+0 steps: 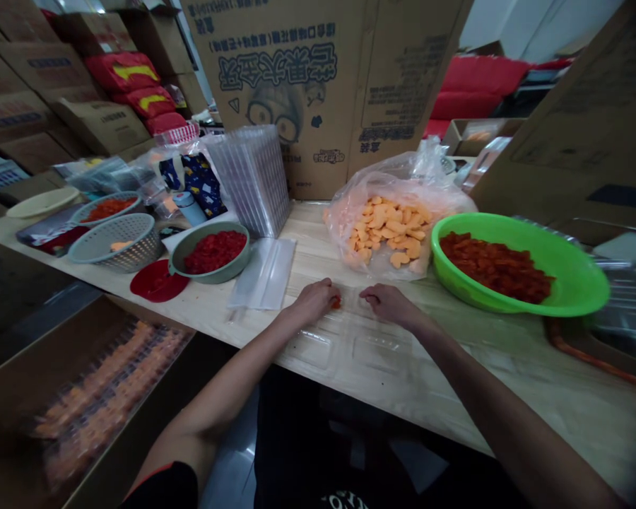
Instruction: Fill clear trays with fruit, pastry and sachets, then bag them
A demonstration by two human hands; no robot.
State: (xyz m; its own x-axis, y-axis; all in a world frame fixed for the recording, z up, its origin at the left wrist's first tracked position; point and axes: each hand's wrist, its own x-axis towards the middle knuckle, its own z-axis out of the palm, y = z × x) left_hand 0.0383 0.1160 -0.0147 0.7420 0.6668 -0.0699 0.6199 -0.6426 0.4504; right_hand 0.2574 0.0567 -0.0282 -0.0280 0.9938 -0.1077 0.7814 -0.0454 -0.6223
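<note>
A: Status?
B: On the worktop (509, 382), left hand (314, 300) fingers pinched a red piece (336, 302) at the clear tray (350, 350) far edge. Right hand (389, 304) fingers curled on it; grip unclear.
A: Filled?
B: Pockets looked empty. Nearly all left.

Basin (588, 293) to your right: bright green. Its fruit pieces (495, 265): dark red-brown. Bag (429, 180) beside it: milky-clear film; slices (392, 230) inside pale orange. Bowl (179, 265) to your left: grey-green, filling (215, 249) vivid red. Round lid (156, 284): plain red. Basket (132, 251): light grey, hole pattern all over. Piece (337, 302) at your left hand (315, 300): orange-red. Tray (371, 350) under it: colourless, see-through. Tabletop (318, 240): pale wood, fine grain. Carton (297, 78) ahead of you: brown card, dark blue print, cartoon face. Sacks (130, 74) far left: red, yellow stripe. Cloth (204, 185): navy, small white and yellow motifs.
</note>
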